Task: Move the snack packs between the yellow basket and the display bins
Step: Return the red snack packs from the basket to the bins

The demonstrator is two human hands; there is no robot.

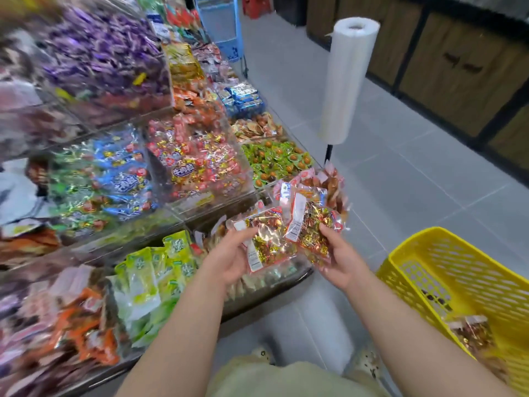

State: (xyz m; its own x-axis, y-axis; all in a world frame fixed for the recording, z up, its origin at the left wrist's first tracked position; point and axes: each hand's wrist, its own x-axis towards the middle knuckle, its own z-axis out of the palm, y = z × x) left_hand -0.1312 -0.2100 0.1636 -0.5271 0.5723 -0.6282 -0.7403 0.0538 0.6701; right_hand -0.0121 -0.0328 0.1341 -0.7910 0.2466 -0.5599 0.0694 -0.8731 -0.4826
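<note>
Far out to the left of the left hand (229,257), the display bins (183,156) are heaped with wrapped snacks, the farthest ones smeared by motion blur. Nearer, just left of that hand's wrist, stands a bin of pale green packs (148,270).

The left hand is closed on a red-and-gold snack pack (264,245), thumb on top and fingers beneath, holding it above the front edge of the bins. Touching it on the right, the right hand (340,265) grips a second bundle of similar packs (312,213), which fans upward and away from the palm; how many packs it holds cannot be counted through the glare.

Below and to the right of the right hand sits the yellow basket (415,250). It looks mostly empty, with one or two clear packs of brownish snacks (472,330) lying at its near end.

Judging from this, the job is underway: both hands are loaded midway between bins and basket, little is in the basket, and the direction of this transfer is probably toward the bins, though that cannot be told for sure.
</note>
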